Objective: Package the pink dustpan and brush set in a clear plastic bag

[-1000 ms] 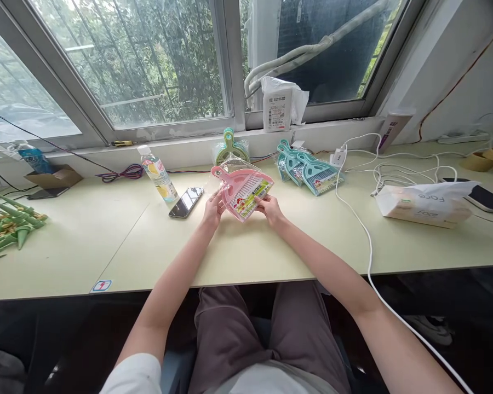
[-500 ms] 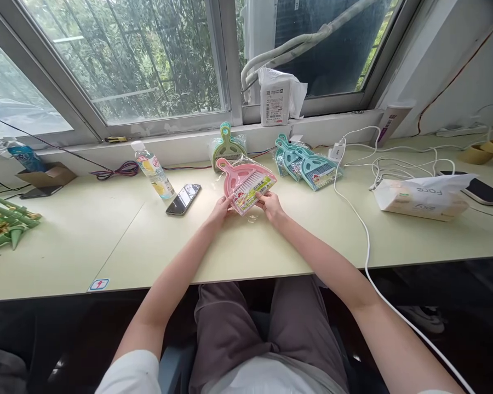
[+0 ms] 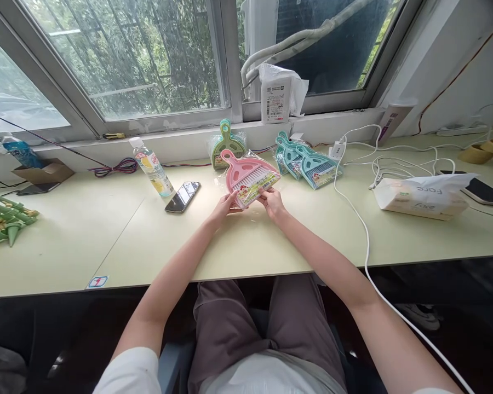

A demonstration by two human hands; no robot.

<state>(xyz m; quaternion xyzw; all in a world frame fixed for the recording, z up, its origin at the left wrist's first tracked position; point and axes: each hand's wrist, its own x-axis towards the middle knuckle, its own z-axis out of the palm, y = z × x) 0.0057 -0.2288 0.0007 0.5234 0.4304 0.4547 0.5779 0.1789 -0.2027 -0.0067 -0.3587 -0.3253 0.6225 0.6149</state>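
Centrally, pink set: pink dustpan set (image 3: pixel 248 178) in clear wrap, low over table (image 3: pixel 107 230).
Fingers: left hand (image 3: pixel 224 207) at 7 o'clock, right hand (image 3: pixel 273 201) at 5 o'clock, both pinching its near edge.
Surroundings: green set (image 3: pixel 227 143) at 11 o'clock; teal sets (image 3: pixel 308 163) at 2 o'clock; phone (image 3: pixel 183 196) and bottle (image 3: pixel 151 167) at 9 o'clock.

Seen from 1 camera worn on my head, looking forward and down: the pale surface (image 3: pixel 246 246) fills the middle at arm's reach, my forearms and lap close below, the window (image 3: pixel 139 60) across the top.
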